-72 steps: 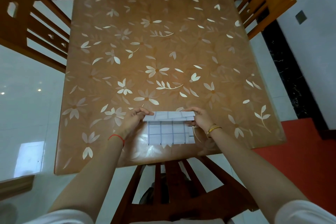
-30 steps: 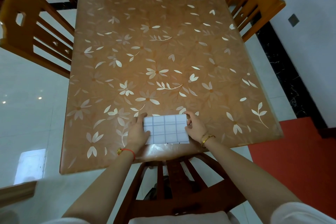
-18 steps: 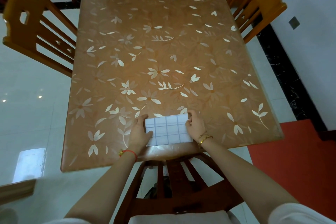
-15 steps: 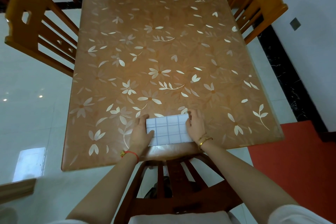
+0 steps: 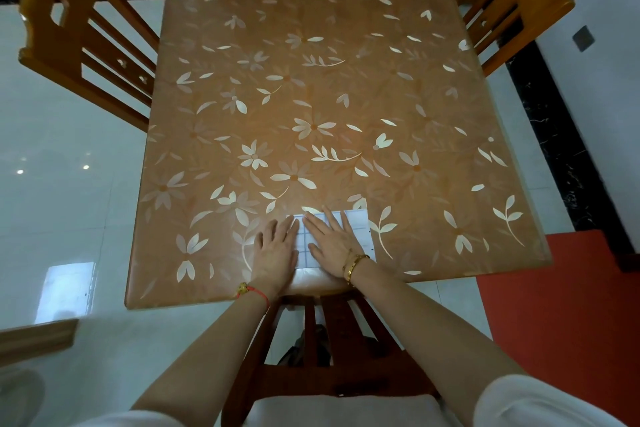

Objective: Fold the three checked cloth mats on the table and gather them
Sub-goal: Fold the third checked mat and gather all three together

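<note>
Right hand [image 5: 331, 240] now flat atop mat [image 5: 361, 230]

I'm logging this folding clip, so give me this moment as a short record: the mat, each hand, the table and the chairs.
mat: one in view, checked, lying flat by the table's near edge
left hand: flat, fingers straight, at the mat's left edge
right hand: flat, fingers straight, pressing on the mat
table: orange top with pale flowers
seating: left chair, right chair, near chair
</note>
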